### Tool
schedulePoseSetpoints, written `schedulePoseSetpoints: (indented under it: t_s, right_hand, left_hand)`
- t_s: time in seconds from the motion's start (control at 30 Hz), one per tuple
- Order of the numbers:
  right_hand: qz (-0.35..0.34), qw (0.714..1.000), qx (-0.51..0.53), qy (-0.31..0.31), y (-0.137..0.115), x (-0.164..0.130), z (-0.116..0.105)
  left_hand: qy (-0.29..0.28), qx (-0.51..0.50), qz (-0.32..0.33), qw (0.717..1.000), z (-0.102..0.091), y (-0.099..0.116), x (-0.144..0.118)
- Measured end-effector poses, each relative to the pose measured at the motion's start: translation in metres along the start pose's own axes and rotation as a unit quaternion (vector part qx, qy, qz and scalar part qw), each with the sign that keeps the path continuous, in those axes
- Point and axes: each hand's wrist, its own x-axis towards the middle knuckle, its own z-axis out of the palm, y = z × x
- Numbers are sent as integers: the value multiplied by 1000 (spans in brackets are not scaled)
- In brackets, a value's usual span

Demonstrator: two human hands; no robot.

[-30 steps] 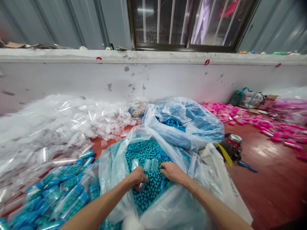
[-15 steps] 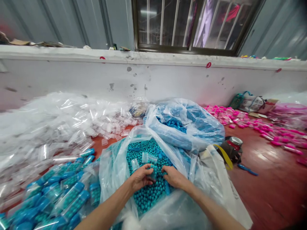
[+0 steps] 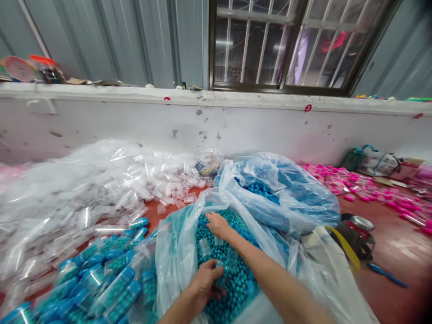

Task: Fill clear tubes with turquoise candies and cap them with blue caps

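The left hand (image 3: pixel 206 282) grasps a clear tube (image 3: pixel 221 270) between thumb and fingers, just above the teal beads (image 3: pixel 232 290) that fill the near plastic bag (image 3: pixel 173 270). The right hand (image 3: pixel 218 226) reaches across to the far left part of these beads, fingers extended; whether it grips anything cannot be told. Blue-capped tubes (image 3: pixel 113 292) of beads lie left of the bag, with a heap of clear plastic pieces (image 3: pixel 101 180) farther left. A blue-filled bag (image 3: pixel 307 198) stands beyond.
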Motion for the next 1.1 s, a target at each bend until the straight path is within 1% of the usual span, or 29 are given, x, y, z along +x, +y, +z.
schedulePoseSetpoints:
  t_s: [0.1, 0.2, 0.3, 0.37, 0.43, 0.5, 0.57, 0.6, 0.67, 0.7, 0.77, 0.8, 0.83, 0.9, 0.97, 1.03, 1.07, 1.1]
  right_hand:
    - [1, 1000, -9, -14, -5, 14, 10]
    - [3, 1000, -17, -14, -1, 5, 8]
    - [3, 999, -28, -16, 11, -24, -6]
    - [-6, 999, -40, -18, 20, -54, -17]
    - [-34, 998, -41, -22, 25, -86, -26]
    - [-70, 997, 24, -36, 27, -115, -29]
    - [-84, 986, 139, -32, 28, -133, -26]
    - [-79, 976, 202, -21, 28, -139, -24]
    - [-39, 947, 319, -13, 27, -142, -18]
    - [-9, 930, 367, -20, 27, -142, -15]
    - [35, 904, 425, -35, 25, -140, -9]
    - [40, 903, 427, -32, 23, -139, -8]
    - [32, 911, 410, -21, 21, -139, -8]
    - [-14, 942, 336, -6, 15, -142, -10]
    - [-56, 963, 263, -36, 12, -148, -15]
    - [-81, 966, 230, -82, 11, -153, -22]
    - [-87, 965, 228, -95, 12, -154, -24]
    - [-89, 964, 234, -94, 13, -155, -26]
  left_hand:
    - [-30, -35, -7, 999, -2, 0, -4]
    - [-54, -64, 20, 996, -4, 4, -12]
    - [-69, -89, 71, 991, -5, 7, -18]
    - [-60, -85, 102, 989, -5, 8, -18]
    - [-44, -65, 131, 988, -3, 8, -18]
    - [-37, -39, 157, 986, 0, 9, -18]
    - [-43, -10, 172, 984, 3, 11, -19]
    - [-48, 3, 175, 983, 4, 12, -21]
    - [-49, 32, 175, 983, 6, 16, -23]
    - [-43, 49, 175, 982, 6, 18, -25]
    - [-30, 83, 175, 981, 7, 21, -27]
    - [-27, 100, 174, 979, 7, 21, -28]
    - [-27, 115, 176, 977, 7, 21, -29]
    - [-35, 138, 184, 973, 7, 19, -30]
    - [-42, 149, 189, 970, 7, 17, -32]
    - [-59, 146, 183, 971, 7, 14, -33]
    - [-68, 142, 175, 972, 8, 13, -34]
    - [-73, 140, 170, 973, 8, 12, -34]
